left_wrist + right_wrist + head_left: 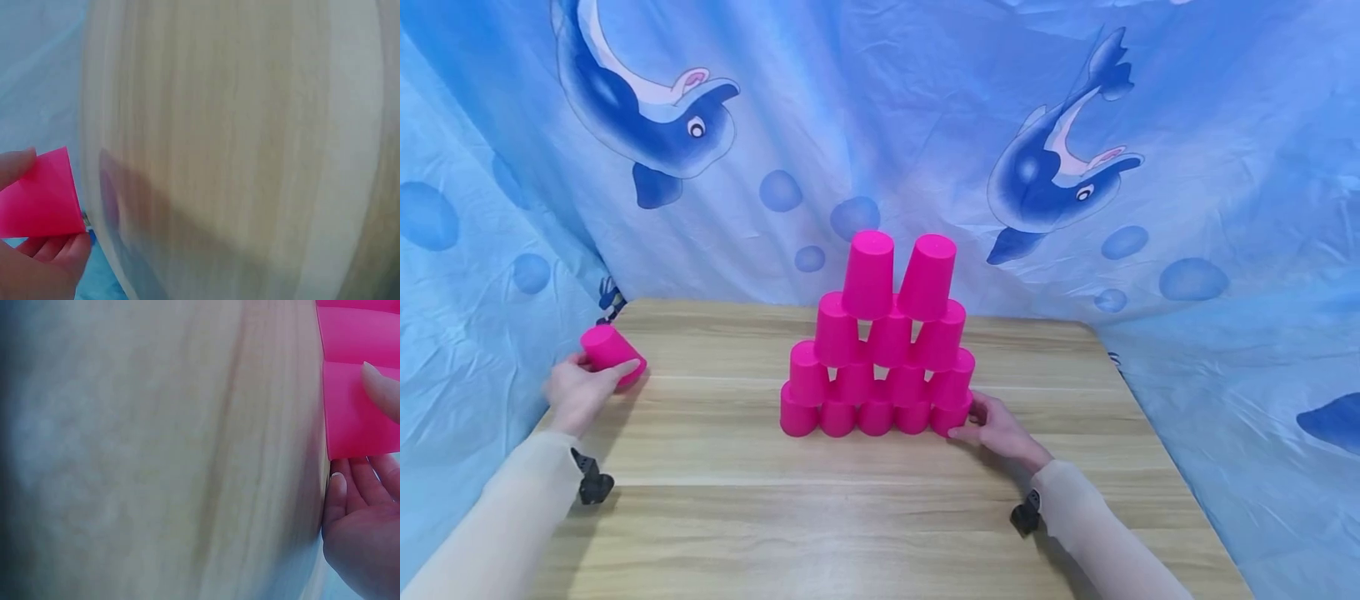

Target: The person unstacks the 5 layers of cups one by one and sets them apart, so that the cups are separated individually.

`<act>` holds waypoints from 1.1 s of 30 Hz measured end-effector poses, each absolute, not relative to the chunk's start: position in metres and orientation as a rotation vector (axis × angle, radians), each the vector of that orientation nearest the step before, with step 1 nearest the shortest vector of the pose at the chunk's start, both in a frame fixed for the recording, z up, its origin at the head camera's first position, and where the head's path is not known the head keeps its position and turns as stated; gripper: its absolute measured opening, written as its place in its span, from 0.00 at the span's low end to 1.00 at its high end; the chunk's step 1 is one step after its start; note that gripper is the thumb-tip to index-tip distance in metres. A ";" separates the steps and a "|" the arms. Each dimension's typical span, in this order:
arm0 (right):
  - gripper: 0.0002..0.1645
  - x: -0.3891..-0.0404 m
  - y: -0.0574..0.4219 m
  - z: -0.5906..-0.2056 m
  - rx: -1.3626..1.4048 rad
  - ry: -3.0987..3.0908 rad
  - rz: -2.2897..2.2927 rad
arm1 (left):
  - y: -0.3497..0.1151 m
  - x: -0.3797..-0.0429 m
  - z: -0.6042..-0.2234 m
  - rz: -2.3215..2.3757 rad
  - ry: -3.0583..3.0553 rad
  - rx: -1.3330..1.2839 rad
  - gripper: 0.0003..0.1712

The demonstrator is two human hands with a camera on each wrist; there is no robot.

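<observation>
A pyramid of upside-down pink cups [891,337] stands on the wooden table [715,517], in four tiers. Its two lowest rows have several cups each, the third row three, the top row two. Off to the left, my left hand [576,387] grips a single pink cup [602,350] between thumb and fingers, tilted close over the tabletop. In the left wrist view this cup [40,200] has its rim turned toward the table. My right hand [996,429] holds the bottom row's rightmost cup [353,415], thumb at the front and fingers along its outer side.
A blue curtain [910,108] printed with dolphins hangs behind the table and down both sides. Bare tabletop lies between the left hand and the pyramid. Each wrist carries a small black camera, such as the right one [1025,515].
</observation>
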State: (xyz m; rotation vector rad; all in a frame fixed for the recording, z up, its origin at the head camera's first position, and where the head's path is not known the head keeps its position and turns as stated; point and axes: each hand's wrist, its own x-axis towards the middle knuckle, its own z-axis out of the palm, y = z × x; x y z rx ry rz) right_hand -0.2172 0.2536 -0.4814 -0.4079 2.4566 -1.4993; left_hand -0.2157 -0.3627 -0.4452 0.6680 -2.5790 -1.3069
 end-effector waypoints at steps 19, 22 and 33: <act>0.34 -0.219 0.254 -0.482 -0.373 2.445 -1.497 | -0.398 -0.208 -0.457 -1.234 -2.634 0.803 0.51; 0.34 -0.215 0.252 -0.475 -0.361 2.437 -1.493 | -0.401 -0.208 -0.456 -1.240 -2.628 0.819 0.52; 0.36 -0.216 0.253 -0.479 -0.295 2.453 -1.485 | -0.407 -0.214 -0.457 -1.256 -2.635 0.906 0.55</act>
